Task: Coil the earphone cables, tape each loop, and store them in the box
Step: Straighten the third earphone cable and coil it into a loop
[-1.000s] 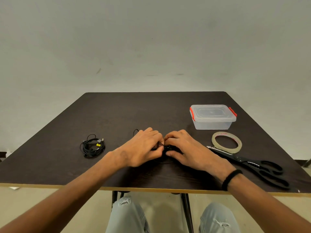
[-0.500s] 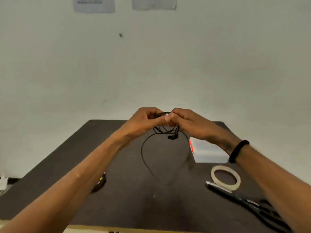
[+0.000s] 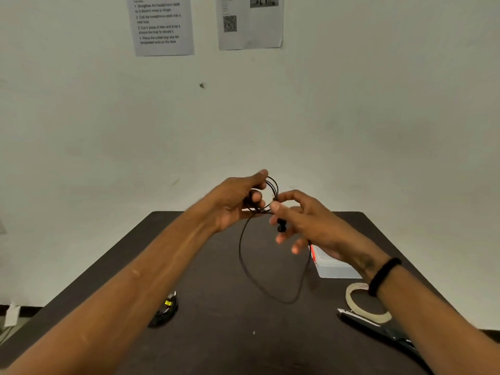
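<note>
Earphone cable (image 3: 240, 255) loop hanging down, seemingly vertical.

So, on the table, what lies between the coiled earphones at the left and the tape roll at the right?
Only bare table in the head view, between earphones and tape; the held cable hangs above it.

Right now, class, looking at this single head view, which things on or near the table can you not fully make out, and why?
- Box: the right hand hides most of it; lid state unreadable.
- Scissors: the right forearm covers the handles.
- Tape: partly behind the wrist.
- Second earphone coil: half behind the left forearm.
- Wall sheets: cut off by the top edge, blurred.
</note>
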Demonstrator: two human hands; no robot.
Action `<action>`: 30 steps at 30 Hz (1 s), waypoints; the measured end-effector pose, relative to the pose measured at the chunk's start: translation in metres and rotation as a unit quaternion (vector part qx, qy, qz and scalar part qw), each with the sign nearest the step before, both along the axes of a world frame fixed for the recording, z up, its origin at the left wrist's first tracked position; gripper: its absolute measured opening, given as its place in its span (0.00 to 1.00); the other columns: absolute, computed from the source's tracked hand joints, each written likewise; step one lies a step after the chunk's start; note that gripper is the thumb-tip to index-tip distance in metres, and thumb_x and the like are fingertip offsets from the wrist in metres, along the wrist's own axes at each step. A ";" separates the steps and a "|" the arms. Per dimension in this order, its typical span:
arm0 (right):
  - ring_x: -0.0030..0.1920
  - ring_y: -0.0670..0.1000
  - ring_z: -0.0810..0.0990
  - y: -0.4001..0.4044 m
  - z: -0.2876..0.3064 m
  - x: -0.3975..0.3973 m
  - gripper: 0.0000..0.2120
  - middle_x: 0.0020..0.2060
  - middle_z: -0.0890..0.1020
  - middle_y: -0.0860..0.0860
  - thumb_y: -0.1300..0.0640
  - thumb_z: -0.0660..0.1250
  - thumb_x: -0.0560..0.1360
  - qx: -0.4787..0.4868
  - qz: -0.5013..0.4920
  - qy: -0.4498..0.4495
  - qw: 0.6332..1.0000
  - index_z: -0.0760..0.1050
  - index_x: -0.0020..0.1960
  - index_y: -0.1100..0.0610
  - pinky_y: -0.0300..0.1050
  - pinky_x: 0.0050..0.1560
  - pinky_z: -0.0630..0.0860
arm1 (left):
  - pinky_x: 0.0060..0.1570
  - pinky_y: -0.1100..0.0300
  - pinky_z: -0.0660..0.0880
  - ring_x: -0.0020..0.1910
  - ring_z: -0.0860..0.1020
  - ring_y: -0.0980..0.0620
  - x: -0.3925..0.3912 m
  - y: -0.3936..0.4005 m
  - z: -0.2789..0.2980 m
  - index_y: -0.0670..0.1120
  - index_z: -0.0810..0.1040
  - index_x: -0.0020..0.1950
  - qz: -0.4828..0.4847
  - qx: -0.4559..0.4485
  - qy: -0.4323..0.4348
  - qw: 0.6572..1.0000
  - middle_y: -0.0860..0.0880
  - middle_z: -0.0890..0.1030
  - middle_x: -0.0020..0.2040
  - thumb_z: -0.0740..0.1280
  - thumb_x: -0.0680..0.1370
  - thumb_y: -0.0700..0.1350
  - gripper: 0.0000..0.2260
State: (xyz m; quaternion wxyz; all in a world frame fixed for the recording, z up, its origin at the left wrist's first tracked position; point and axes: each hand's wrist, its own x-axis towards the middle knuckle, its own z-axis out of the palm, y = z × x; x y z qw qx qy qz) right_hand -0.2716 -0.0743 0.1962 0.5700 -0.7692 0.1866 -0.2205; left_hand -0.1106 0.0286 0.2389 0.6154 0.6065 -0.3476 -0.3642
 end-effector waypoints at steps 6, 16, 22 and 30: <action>0.26 0.44 0.69 -0.014 -0.035 -0.023 0.10 0.32 0.81 0.50 0.52 0.67 0.84 -0.112 -0.047 0.023 0.992 0.85 0.54 0.54 0.34 0.28 0.67 | 0.50 0.50 0.82 0.43 0.83 0.50 0.037 -0.002 -0.034 0.45 0.83 0.49 0.114 0.022 -0.061 0.991 0.48 0.86 0.42 0.66 0.84 0.54 0.14; 0.27 0.47 0.65 -0.033 -0.065 -0.044 0.12 0.32 0.77 0.52 0.51 0.66 0.84 0.028 -0.137 -0.095 0.986 0.86 0.54 0.56 0.40 0.31 0.63 | 0.50 0.51 0.82 0.40 0.81 0.52 0.083 -0.005 -0.103 0.45 0.82 0.47 0.219 0.037 0.056 0.973 0.49 0.83 0.39 0.66 0.85 0.48 0.10; 0.26 0.46 0.65 -0.055 -0.083 -0.042 0.12 0.31 0.76 0.52 0.56 0.64 0.85 0.169 -0.286 -0.135 0.933 0.82 0.54 0.64 0.35 0.22 0.62 | 0.42 0.54 0.82 0.36 0.80 0.52 0.118 0.007 -0.148 0.43 0.79 0.45 0.275 0.022 0.199 0.940 0.47 0.81 0.36 0.67 0.85 0.44 0.10; 0.28 0.47 0.70 -0.039 -0.091 -0.025 0.09 0.35 0.82 0.52 0.55 0.67 0.83 0.036 -0.212 -0.044 0.975 0.86 0.54 0.54 0.35 0.27 0.67 | 0.32 0.57 0.84 0.32 0.85 0.51 0.141 0.019 -0.167 0.35 0.79 0.57 0.272 0.153 -0.043 0.949 0.41 0.85 0.41 0.65 0.84 0.40 0.08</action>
